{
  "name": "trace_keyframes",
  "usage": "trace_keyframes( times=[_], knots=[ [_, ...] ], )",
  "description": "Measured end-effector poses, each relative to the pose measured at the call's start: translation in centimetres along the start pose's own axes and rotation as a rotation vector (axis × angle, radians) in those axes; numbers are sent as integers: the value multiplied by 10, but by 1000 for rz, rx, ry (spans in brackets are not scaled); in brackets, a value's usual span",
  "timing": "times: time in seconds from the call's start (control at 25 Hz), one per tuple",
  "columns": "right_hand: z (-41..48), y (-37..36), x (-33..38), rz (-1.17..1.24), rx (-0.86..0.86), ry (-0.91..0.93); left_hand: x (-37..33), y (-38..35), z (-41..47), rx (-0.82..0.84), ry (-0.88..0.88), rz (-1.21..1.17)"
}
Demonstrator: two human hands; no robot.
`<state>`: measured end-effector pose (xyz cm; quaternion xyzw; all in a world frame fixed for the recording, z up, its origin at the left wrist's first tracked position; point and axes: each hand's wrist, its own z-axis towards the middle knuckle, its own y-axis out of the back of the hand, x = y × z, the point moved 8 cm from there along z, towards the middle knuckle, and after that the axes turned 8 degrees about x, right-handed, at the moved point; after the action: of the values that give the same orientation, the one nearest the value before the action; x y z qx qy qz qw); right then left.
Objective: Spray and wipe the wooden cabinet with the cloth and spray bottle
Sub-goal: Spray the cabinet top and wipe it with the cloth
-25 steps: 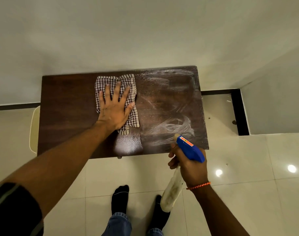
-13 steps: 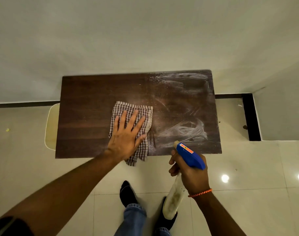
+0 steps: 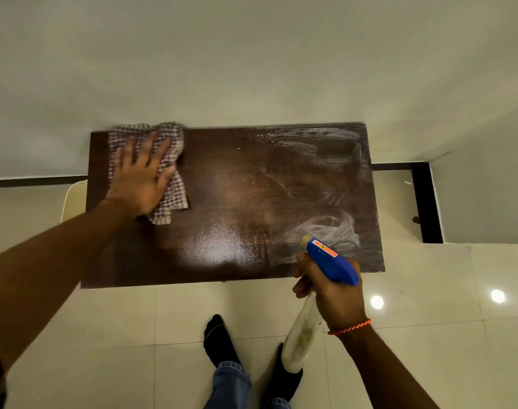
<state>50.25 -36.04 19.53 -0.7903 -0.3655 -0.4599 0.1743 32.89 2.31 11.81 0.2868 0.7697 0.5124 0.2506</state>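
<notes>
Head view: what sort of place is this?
Probably a room in a home: glossy cream floor tiles, a plain pale wall with dark skirting, and a wooden cabinet against it. The person stands in socks.

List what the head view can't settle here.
Head view:
wooden cabinet: top only; front and sides hidden beneath it.
left hand and cloth: motion-blurred, finger contact unclear.
spray bottle: trigger covered by right hand; label too small.
pale object left of cabinet: mostly hidden under the top.

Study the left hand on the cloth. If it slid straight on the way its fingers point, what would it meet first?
Probably the wall: the left hand presses the cloth near the cabinet back edge, fingers pointing at it. Whether a gap lies between is unclear.
</notes>
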Motion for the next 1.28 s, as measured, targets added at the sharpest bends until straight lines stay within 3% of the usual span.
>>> trace_keyframes(
  times=[0.12,0.24,0.4,0.6,0.8,1.08,1.28],
  knots=[
    [3,-6,-1,4,-4,6,87,-8,-36,39,91,-80],
    [3,-9,-2,21,-7,17,98,-17,-42,47,171,-78],
    [-5,-3,-1,30,-1,28,24,-3,-24,-17,113,-47],
    [-3,8,-3,23,4,2,-111,-7,17,45,-28,-24],
    [1,24,5,3,-10,-1,-117,-12,14,90,-39,-9],
    [-6,38,9,0,21,-13,-189,-82,-138,142,-82,9],
    [-6,37,5,7,46,-18,-192,-87,-144,177,-92,27]
  ],
)
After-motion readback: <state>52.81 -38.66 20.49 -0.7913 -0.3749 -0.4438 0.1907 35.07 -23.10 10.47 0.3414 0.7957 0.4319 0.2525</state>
